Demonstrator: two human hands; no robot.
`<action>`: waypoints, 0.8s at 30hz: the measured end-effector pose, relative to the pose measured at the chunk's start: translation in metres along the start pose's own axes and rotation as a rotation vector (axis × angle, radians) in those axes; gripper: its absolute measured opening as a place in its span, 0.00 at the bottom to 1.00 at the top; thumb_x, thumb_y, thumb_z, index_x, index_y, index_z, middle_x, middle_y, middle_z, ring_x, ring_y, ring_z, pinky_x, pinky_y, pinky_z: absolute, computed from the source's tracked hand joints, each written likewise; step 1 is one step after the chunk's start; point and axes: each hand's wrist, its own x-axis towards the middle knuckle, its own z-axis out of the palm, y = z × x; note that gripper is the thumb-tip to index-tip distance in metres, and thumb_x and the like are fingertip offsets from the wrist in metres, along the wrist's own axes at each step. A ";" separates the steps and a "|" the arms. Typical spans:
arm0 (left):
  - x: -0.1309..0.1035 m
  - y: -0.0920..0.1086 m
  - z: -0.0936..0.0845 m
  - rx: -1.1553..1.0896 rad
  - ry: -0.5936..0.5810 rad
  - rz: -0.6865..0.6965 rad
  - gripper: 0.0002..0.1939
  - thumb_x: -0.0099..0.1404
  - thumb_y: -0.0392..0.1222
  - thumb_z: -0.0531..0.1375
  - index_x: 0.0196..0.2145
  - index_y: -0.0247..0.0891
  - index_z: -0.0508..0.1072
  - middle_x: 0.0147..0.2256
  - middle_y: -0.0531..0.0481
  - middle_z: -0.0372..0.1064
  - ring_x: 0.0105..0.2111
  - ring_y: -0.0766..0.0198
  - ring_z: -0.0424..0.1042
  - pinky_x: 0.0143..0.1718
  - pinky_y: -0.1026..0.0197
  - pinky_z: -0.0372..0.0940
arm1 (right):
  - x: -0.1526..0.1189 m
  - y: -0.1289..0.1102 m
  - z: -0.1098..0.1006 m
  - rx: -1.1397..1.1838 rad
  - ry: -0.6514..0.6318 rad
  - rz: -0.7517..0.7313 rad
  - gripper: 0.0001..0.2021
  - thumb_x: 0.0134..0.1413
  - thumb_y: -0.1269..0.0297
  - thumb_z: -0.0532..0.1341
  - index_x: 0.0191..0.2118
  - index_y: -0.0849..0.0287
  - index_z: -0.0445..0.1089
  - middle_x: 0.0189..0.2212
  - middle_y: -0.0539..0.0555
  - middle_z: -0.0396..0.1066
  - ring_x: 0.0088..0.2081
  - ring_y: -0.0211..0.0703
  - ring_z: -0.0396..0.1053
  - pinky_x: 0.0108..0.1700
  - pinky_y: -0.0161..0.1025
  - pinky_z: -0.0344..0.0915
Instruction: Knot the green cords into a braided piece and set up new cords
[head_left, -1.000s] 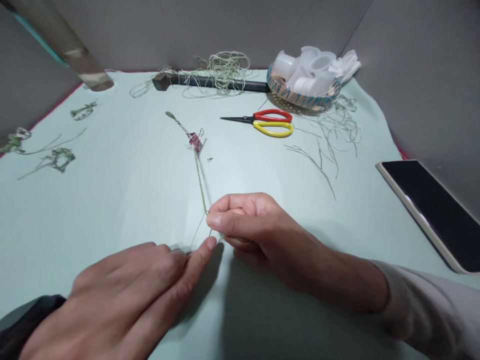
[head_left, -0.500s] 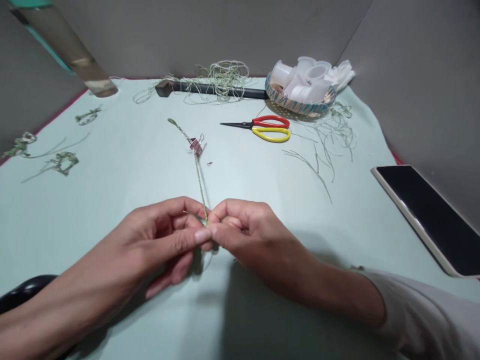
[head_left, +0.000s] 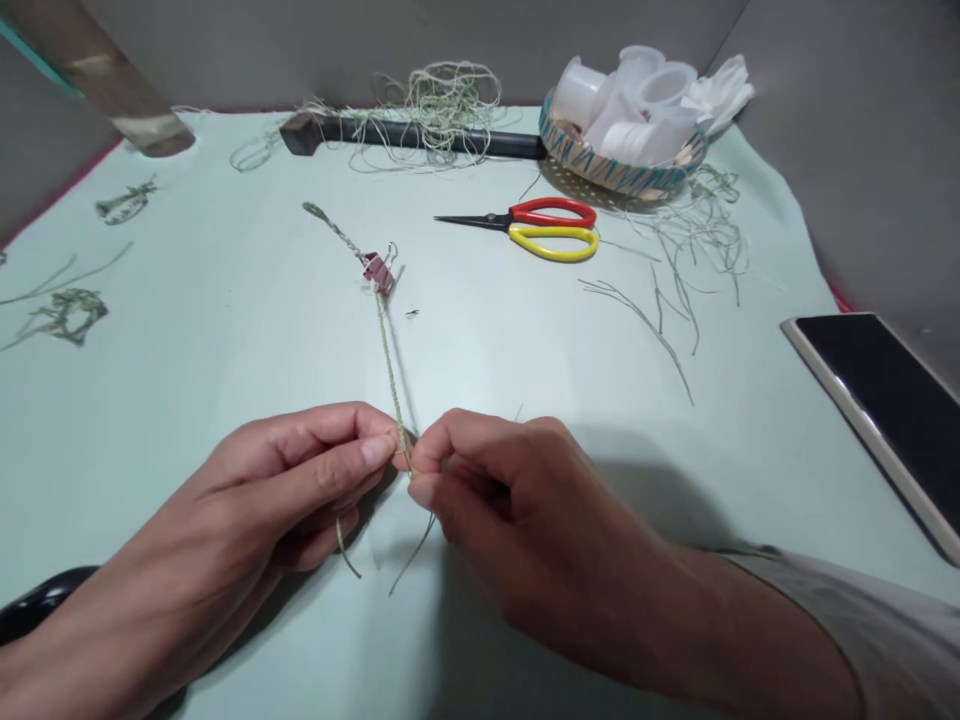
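A thin green braided cord runs toward me from a dark pink binder clip, with a looped end lying beyond the clip. My left hand pinches strands at the cord's near end between thumb and forefinger. Close on its right, my right hand pinches strands at the same end, its fingertips almost touching the left ones. Loose strand ends hang below both hands. The exact crossing of the strands is partly hidden by the fingers.
Scissors with red and yellow handles lie ahead. Behind them are a dark bar, tangled cord and a basket of white plastic cups. A phone lies at right, knotted green pieces at left.
My fingertips have moved slightly apart, and the near end of the braid shows between them. Loose strand ends now hang visibly below. The whole view has shifted and come a little closer.
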 end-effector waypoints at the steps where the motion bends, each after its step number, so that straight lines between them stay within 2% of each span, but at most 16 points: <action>1: -0.001 -0.002 0.000 0.020 0.011 0.005 0.20 0.59 0.63 0.72 0.26 0.43 0.83 0.20 0.54 0.55 0.21 0.67 0.49 0.19 0.66 0.46 | 0.000 0.001 0.000 -0.037 0.003 -0.030 0.09 0.69 0.72 0.59 0.34 0.55 0.67 0.21 0.41 0.56 0.24 0.31 0.50 0.30 0.34 0.51; 5: 0.000 -0.003 0.000 0.031 0.044 -0.011 0.20 0.55 0.63 0.75 0.24 0.44 0.81 0.18 0.55 0.55 0.20 0.68 0.48 0.19 0.66 0.43 | -0.001 0.000 0.000 -0.174 -0.027 -0.131 0.10 0.63 0.74 0.60 0.33 0.54 0.61 0.22 0.42 0.56 0.25 0.33 0.48 0.30 0.35 0.50; 8: 0.002 -0.001 0.002 0.018 0.066 0.012 0.19 0.54 0.62 0.74 0.23 0.44 0.82 0.18 0.55 0.56 0.20 0.68 0.49 0.19 0.66 0.44 | -0.001 -0.002 -0.001 -0.163 0.000 -0.176 0.12 0.60 0.76 0.60 0.31 0.55 0.59 0.23 0.42 0.58 0.25 0.33 0.49 0.30 0.35 0.50; 11: 0.003 -0.001 0.004 0.031 0.094 0.034 0.18 0.54 0.61 0.74 0.25 0.43 0.83 0.20 0.53 0.61 0.20 0.68 0.50 0.19 0.66 0.45 | -0.001 -0.005 -0.002 -0.072 0.048 -0.189 0.19 0.68 0.70 0.58 0.26 0.56 0.54 0.20 0.43 0.52 0.24 0.32 0.47 0.29 0.35 0.49; 13: 0.002 -0.002 0.004 0.025 0.104 0.035 0.18 0.54 0.61 0.75 0.27 0.44 0.84 0.21 0.53 0.63 0.20 0.69 0.50 0.18 0.66 0.44 | 0.000 -0.005 -0.002 -0.030 0.081 -0.148 0.23 0.73 0.64 0.58 0.24 0.57 0.54 0.19 0.43 0.50 0.24 0.32 0.47 0.28 0.35 0.49; 17: 0.000 -0.006 0.003 -0.013 0.099 0.022 0.19 0.54 0.64 0.76 0.29 0.46 0.84 0.22 0.53 0.65 0.20 0.70 0.48 0.19 0.65 0.42 | 0.001 -0.003 -0.003 -0.019 0.118 -0.052 0.16 0.73 0.61 0.60 0.30 0.56 0.67 0.21 0.42 0.57 0.25 0.32 0.51 0.27 0.34 0.51; 19: 0.000 -0.007 0.003 -0.024 0.097 0.015 0.19 0.54 0.64 0.76 0.29 0.46 0.85 0.23 0.52 0.67 0.21 0.70 0.49 0.20 0.66 0.43 | 0.000 -0.003 -0.004 -0.030 0.097 -0.043 0.13 0.74 0.63 0.59 0.33 0.56 0.69 0.22 0.42 0.59 0.25 0.32 0.53 0.28 0.34 0.52; 22: 0.001 -0.006 0.003 -0.024 0.090 0.027 0.19 0.55 0.64 0.76 0.29 0.46 0.85 0.22 0.53 0.63 0.21 0.69 0.49 0.20 0.66 0.44 | -0.003 -0.004 -0.006 -0.100 0.053 -0.108 0.14 0.74 0.66 0.57 0.31 0.56 0.65 0.24 0.42 0.62 0.26 0.31 0.54 0.31 0.33 0.54; 24: 0.001 -0.005 0.004 -0.019 0.086 0.037 0.20 0.54 0.64 0.75 0.27 0.44 0.84 0.20 0.55 0.58 0.21 0.70 0.48 0.19 0.66 0.43 | -0.004 -0.005 -0.007 -0.198 0.011 -0.202 0.14 0.69 0.71 0.58 0.29 0.57 0.58 0.23 0.42 0.58 0.26 0.31 0.51 0.30 0.33 0.51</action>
